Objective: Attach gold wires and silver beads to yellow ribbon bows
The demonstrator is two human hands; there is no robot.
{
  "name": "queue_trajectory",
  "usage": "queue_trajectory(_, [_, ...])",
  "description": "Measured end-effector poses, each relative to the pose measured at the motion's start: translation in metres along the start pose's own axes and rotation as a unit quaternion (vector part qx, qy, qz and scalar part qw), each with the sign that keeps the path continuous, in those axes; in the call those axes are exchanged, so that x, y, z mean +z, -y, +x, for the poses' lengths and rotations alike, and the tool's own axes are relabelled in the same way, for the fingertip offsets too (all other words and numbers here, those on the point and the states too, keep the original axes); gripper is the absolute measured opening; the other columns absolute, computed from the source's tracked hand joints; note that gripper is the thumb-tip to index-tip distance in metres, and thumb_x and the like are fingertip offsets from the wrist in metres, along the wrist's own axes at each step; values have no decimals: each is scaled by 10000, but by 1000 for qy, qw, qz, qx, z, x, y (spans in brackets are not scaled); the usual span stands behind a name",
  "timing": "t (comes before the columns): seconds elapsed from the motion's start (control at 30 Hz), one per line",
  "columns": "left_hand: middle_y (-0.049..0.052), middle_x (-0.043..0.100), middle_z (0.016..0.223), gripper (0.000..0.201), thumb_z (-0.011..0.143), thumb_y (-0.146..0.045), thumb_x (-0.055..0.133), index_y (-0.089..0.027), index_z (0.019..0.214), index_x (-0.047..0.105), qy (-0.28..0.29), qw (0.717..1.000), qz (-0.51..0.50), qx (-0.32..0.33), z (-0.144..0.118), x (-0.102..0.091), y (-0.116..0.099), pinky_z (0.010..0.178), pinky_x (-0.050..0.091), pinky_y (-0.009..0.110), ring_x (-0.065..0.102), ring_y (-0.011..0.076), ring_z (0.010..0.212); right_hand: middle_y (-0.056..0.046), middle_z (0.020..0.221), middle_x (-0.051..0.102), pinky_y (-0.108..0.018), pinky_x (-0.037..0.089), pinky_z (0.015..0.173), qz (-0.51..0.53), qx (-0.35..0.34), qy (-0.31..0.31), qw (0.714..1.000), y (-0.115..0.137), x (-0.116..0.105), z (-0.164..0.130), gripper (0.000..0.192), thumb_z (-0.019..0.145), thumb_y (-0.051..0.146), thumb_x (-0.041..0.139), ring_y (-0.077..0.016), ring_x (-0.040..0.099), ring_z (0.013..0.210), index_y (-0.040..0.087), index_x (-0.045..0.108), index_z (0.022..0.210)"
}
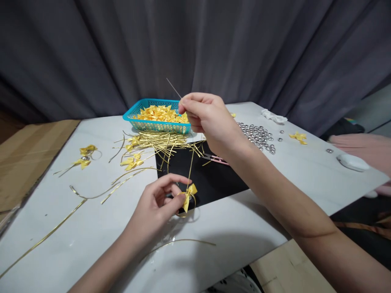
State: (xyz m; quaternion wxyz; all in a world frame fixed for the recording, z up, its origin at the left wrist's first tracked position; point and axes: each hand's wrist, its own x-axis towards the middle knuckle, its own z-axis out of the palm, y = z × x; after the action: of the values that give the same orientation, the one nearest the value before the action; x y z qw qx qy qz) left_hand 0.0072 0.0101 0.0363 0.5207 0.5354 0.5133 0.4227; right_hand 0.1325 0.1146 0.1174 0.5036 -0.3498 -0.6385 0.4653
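Note:
Between the thumb and fingers of my left hand [165,197] is a yellow ribbon bow [192,189], with a thin gold ring [182,216] hanging at it just above the table's front part. A gold cord [191,167] runs taut from the bow up toward my right hand [206,112], which is raised and pinched closed. Out of that pinch, to the upper left, sticks a thin straight end [173,87]; whether it is the cord's end or a needle I cannot tell. The fingers hide the middle of the strand.
Behind stands a turquoise basket [130,115] of yellow bows, with cut gold cords [161,140] before it. Pink-handled scissors [218,160] lie on a black mat [207,179]. Silver beads [256,136] and a white computer mouse [352,162] are rightward; a finished-looking bow piece [85,158] lies left.

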Motion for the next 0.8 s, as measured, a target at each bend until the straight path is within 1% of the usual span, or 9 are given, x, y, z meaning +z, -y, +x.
queue_trajectory(0.13, [-25,516,568,99,700,-258,615,-185,762,640,5,1000,-8,5,-1,1,1,453,368,195,450,88,487,52,488,361,-218,334,565,3,4,-3,1000,0,1,0,251,798,93,494,-68,370,509,165,512,557])
queue_trajectory(0.2, [-24,514,558,81,703,-262,613,-184,723,626,6,1000,-8,6,-2,1,1,466,375,197,454,93,498,52,489,358,-220,333,568,4,14,1,1000,1,3,-3,259,799,87,487,-68,367,511,164,513,553])
queue_trajectory(0.3, [-12,529,582,126,736,-299,589,-181,707,618,8,1000,-3,10,-3,2,2,484,379,206,463,100,521,54,498,334,-223,323,562,14,25,24,999,4,6,-7,251,803,97,492,-72,337,515,165,521,563])
queue_trajectory(0.4, [1,544,604,189,759,-338,572,-170,683,610,7,1000,8,12,-3,3,2,484,359,205,458,100,534,56,506,285,-230,296,537,20,21,40,999,8,7,-11,243,813,116,499,-80,271,506,169,525,576])
queue_trajectory(0.53, [-17,493,557,202,727,-344,604,-162,641,591,5,1000,21,-7,-1,5,3,450,308,195,407,88,504,58,507,234,-247,235,482,16,16,45,999,12,4,-13,254,827,131,491,-82,206,480,174,505,578])
queue_trajectory(0.6, [-20,493,552,208,719,-353,609,-162,637,590,-3,1000,21,-14,0,5,4,442,294,193,396,84,496,60,501,218,-248,200,457,31,6,36,999,13,4,-13,269,837,118,469,-77,182,458,179,476,575])
queue_trajectory(0.67, [-21,511,549,206,719,-350,610,-162,637,591,-16,1000,17,-13,2,4,6,451,304,191,409,83,497,64,491,201,-244,191,442,47,-21,3,999,13,5,-14,288,848,114,454,-73,157,439,185,448,569])
queue_trajectory(0.73, [-22,536,546,194,712,-330,619,-162,620,585,-32,999,12,-9,3,3,8,469,325,188,435,83,504,67,478,194,-240,213,437,53,-60,-29,996,12,6,-15,295,858,145,464,-76,153,426,194,439,568])
queue_trajectory(0.8, [-27,549,530,181,688,-299,631,-165,585,568,-48,999,3,-7,2,3,9,475,337,185,447,80,497,65,465,211,-239,244,440,46,-92,-40,994,11,8,-16,291,865,190,479,-82,182,416,201,450,575])
